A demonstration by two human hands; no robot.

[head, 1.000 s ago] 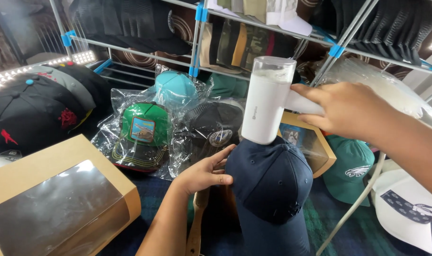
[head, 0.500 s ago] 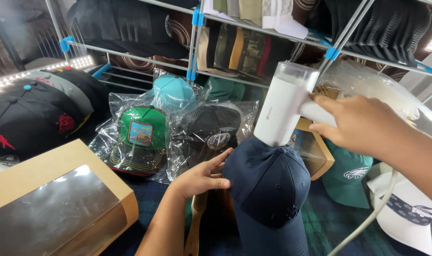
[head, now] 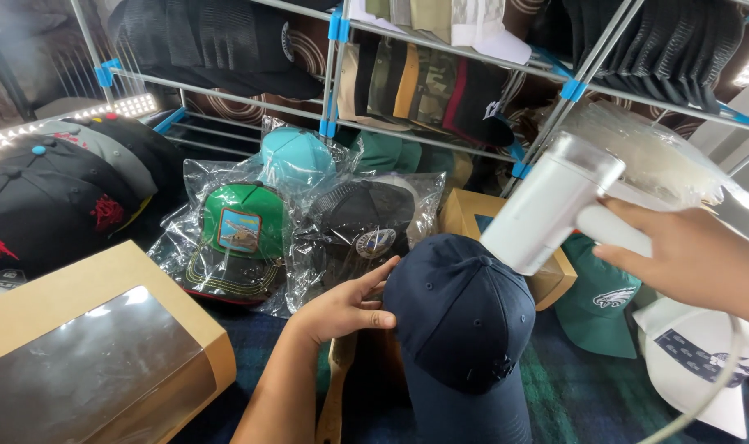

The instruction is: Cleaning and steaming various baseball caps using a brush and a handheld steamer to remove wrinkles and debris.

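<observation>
A navy blue cap (head: 465, 321) sits upright on a wooden stand (head: 335, 386) in front of me. My left hand (head: 345, 306) rests against the cap's left side, fingers on the fabric. My right hand (head: 686, 255) grips the handle of a white handheld steamer (head: 551, 205), whose head is tilted down and touches the cap's upper right crown. A white cord (head: 711, 386) hangs from the steamer.
Bagged caps lie behind: green (head: 239, 226), teal (head: 296, 156), black (head: 366, 222). A cardboard box with a clear window (head: 95, 353) sits at the left, black caps (head: 46, 197) beyond it. A wire rack (head: 333, 66) holds stacked caps. Green (head: 604, 300) and white (head: 695, 353) caps lie right.
The steamer has moved right and tilted over, from the cap's top to its upper right side. My left hand stays on the cap's left side.
</observation>
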